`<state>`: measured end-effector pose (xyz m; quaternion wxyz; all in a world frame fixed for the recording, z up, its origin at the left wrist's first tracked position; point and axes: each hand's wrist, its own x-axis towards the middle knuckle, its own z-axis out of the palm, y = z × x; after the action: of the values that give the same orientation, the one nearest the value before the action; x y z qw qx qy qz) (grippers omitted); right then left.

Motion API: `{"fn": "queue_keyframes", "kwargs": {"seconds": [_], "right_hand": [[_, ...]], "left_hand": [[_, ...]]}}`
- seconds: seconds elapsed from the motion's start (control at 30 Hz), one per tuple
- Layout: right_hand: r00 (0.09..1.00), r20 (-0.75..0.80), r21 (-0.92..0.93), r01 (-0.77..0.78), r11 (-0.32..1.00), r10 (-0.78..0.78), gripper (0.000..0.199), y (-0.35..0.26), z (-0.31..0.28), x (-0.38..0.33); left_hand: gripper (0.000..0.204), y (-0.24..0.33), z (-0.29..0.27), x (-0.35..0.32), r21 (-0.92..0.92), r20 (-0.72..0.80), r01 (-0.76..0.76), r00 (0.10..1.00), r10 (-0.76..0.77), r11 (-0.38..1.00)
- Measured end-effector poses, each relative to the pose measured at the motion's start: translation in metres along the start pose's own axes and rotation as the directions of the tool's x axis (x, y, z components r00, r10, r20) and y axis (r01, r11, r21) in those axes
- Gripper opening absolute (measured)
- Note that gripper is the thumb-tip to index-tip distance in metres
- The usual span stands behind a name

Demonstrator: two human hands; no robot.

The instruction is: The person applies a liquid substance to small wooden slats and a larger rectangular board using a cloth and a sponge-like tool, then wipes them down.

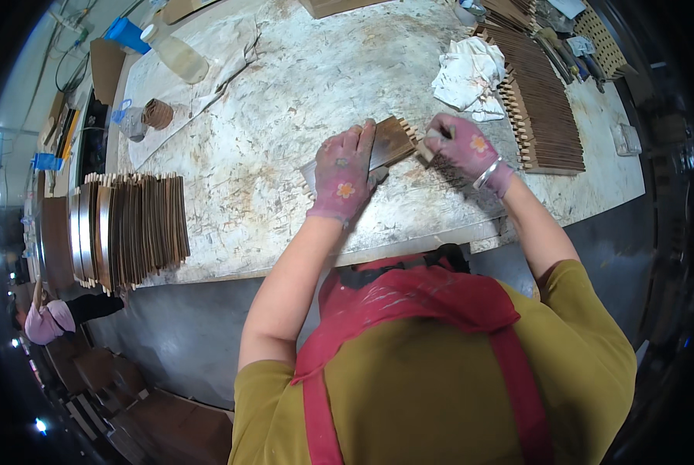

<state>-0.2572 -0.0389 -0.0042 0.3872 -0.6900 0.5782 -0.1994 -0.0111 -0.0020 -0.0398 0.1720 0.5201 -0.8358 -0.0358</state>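
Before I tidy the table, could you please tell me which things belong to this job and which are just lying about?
Probably the job: wooden board under left hand, left board row, right board row.
Probably lying about: blue cup, bottle, plastic box.

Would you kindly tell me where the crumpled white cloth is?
In the head view, the cloth lies on the table, right of centre, beyond the right hand and beside the right row of slats.

The left glove and right glove were dusty pink, each with an orangey flower. The board was brown, the apron red, the shirt olive. Dark smudges mottled the whitish table. Far left, the cup was blue; far right, the cloth white.
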Motion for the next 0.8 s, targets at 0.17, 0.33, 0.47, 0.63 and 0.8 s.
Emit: {"fn": "queue_keyframes", "kwargs": {"seconds": [0.17, 0.33, 0.47, 0.63, 0.8], "right_hand": [[0.996, -0.069, -0.016, 0.052, 0.999, -0.053, 0.028, -0.017, 0.002, 0.035], [0.998, -0.004, -0.162, -0.055, 0.985, 0.055, 0.033, 0.001, 0.008, 0.025], [0.996, 0.089, -0.191, 0.036, 0.981, -0.019, 0.030, -0.013, -0.011, 0.024], [0.900, 0.116, -0.021, 0.425, 0.905, -0.420, 0.033, -0.089, 0.050, 0.067], [0.734, 0.499, -0.256, 0.632, 0.732, -0.460, 0.019, -0.141, 0.134, 0.088]], "left_hand": [[0.076, 0.001, 0.004, 0.001, -0.007, -0.046, 0.008, 0.999, -0.008, 1.000], [0.071, 0.001, 0.003, 0.002, -0.068, 0.011, 0.049, 0.999, -0.048, 0.997], [0.063, 0.004, 0.005, -0.003, 0.096, -0.129, -0.021, 0.991, 0.034, 0.995], [0.036, 0.007, 0.031, -0.019, 0.022, -0.256, -0.160, 0.953, 0.160, 0.987], [0.032, 0.013, 0.039, -0.028, -0.433, -0.199, 0.153, 0.945, -0.260, 0.888]]}}
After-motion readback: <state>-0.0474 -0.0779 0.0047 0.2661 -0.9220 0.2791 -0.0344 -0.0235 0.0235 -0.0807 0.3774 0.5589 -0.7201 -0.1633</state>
